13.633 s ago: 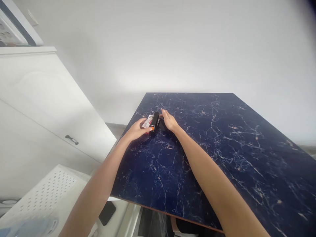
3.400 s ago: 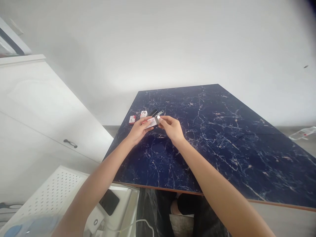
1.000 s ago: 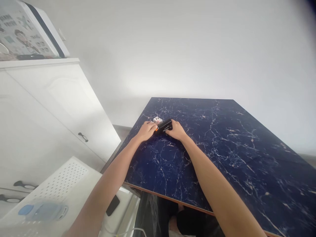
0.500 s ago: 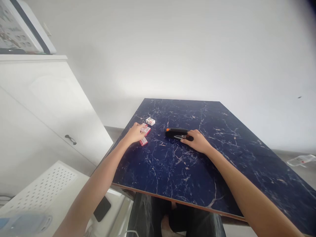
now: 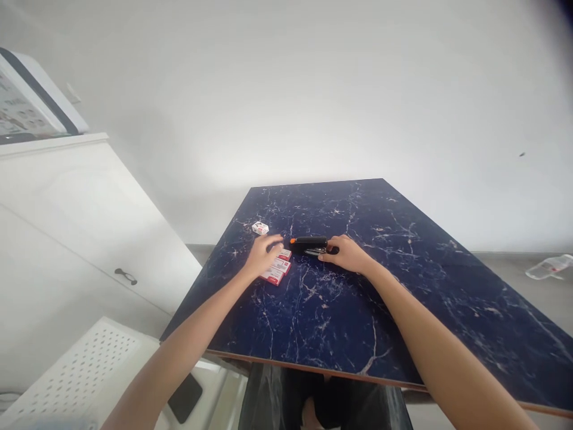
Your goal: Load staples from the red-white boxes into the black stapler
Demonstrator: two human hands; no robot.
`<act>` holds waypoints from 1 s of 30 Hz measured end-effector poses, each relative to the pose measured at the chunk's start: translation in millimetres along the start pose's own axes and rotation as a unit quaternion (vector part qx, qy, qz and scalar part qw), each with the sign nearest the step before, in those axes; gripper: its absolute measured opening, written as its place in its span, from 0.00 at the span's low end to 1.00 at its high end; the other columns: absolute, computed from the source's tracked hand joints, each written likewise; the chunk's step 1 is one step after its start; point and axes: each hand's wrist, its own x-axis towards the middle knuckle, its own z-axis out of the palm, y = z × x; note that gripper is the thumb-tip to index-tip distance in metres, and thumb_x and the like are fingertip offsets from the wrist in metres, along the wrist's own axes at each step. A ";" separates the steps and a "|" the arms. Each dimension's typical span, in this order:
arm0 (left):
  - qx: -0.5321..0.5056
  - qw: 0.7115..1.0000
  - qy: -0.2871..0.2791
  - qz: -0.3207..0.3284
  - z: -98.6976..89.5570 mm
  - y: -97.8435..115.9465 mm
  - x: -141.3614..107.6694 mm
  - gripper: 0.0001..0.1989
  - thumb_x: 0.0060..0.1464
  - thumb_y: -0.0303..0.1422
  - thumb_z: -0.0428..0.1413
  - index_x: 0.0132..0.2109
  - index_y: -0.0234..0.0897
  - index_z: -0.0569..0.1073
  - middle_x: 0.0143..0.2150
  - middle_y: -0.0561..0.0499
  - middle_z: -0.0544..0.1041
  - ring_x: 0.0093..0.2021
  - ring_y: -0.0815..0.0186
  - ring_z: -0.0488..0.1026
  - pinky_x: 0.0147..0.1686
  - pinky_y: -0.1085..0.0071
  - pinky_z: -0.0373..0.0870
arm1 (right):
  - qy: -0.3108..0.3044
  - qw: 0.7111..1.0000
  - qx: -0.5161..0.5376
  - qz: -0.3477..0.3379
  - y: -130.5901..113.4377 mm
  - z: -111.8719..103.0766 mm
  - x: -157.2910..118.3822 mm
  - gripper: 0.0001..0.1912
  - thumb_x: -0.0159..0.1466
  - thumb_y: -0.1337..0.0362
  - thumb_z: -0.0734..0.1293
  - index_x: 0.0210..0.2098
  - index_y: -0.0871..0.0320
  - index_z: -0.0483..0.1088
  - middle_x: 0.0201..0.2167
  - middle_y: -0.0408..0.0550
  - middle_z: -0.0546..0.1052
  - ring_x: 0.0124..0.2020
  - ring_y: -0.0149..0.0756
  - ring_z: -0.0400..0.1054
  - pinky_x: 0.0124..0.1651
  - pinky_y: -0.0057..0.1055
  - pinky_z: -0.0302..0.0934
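Left hand (image 5: pixel 267 257): open, cupped just above our red-and-white staple boxes (image 5: pixel 273 276)
Right hand (image 5: pixel 348 254): fingers against our black stapler (image 5: pixel 308 243), grip unclear
Risk: dropping lower, we could scatter the boxes

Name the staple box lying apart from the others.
The white-topped staple box, alone beyond the left hand; the red-edged boxes lie grouped together just by that hand.

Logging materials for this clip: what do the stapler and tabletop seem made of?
The stapler looks like black plastic, faintly glossy, with bright metal, probably steel, showing along its underside. The tabletop looks like glossy navy marble-patterned laminate rather than stone: its edge shows a thin orange-brown layer, though that stays uncertain.
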 end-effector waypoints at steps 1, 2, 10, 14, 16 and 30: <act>0.013 0.999 0.038 -0.003 -0.7 -3.3 9.1 0.19 0.69 0.40 0.48 0.60 0.44 0.76 0.63 0.46 0.76 0.67 0.52 0.66 0.67 0.47 0.59 | -0.001 1.000 0.000 0.000 0.7 0.0 0.1 0.14 0.61 0.49 0.72 0.33 0.53 0.76 0.38 0.49 0.79 0.46 0.49 0.70 0.49 0.40 0.63; 0.037 0.997 0.067 -0.010 -2.7 -8.5 18.9 0.19 0.68 0.39 0.50 0.60 0.42 0.76 0.64 0.45 0.74 0.67 0.52 0.66 0.68 0.46 0.57 | 0.002 1.000 -0.001 -0.001 1.4 0.3 0.0 0.14 0.61 0.49 0.72 0.34 0.54 0.77 0.39 0.49 0.79 0.47 0.50 0.70 0.50 0.41 0.63; 0.038 0.997 -0.066 0.018 -6.8 -9.4 34.6 0.23 0.71 0.41 0.43 0.58 0.42 0.78 0.57 0.45 0.78 0.57 0.56 0.74 0.61 0.57 0.66 | 0.020 1.000 0.008 -0.016 4.7 3.6 -2.9 0.14 0.64 0.54 0.71 0.45 0.54 0.79 0.51 0.54 0.77 0.54 0.52 0.68 0.57 0.46 0.62; -0.009 0.995 -0.093 0.046 -3.5 12.6 21.2 0.24 0.70 0.45 0.43 0.59 0.43 0.77 0.55 0.46 0.79 0.53 0.57 0.77 0.53 0.62 0.71 | 0.018 1.000 -0.007 -0.013 3.6 0.1 -5.1 0.12 0.65 0.56 0.70 0.43 0.55 0.78 0.48 0.54 0.78 0.52 0.51 0.69 0.56 0.45 0.62; 0.018 0.997 -0.079 0.018 -6.8 10.8 20.6 0.23 0.69 0.46 0.44 0.56 0.43 0.79 0.51 0.46 0.82 0.50 0.56 0.78 0.51 0.62 0.71 | 0.019 1.000 -0.013 -0.007 2.2 -1.8 -6.4 0.12 0.65 0.55 0.70 0.43 0.56 0.77 0.46 0.53 0.79 0.50 0.51 0.70 0.55 0.43 0.63; -0.002 0.987 -0.101 0.124 -5.4 30.7 13.8 0.24 0.65 0.42 0.54 0.66 0.46 0.71 0.61 0.46 0.75 0.65 0.52 0.64 0.63 0.52 0.65 | 0.025 0.999 0.007 0.032 0.6 -7.5 -7.8 0.11 0.61 0.55 0.73 0.40 0.53 0.76 0.42 0.49 0.81 0.43 0.46 0.74 0.46 0.38 0.65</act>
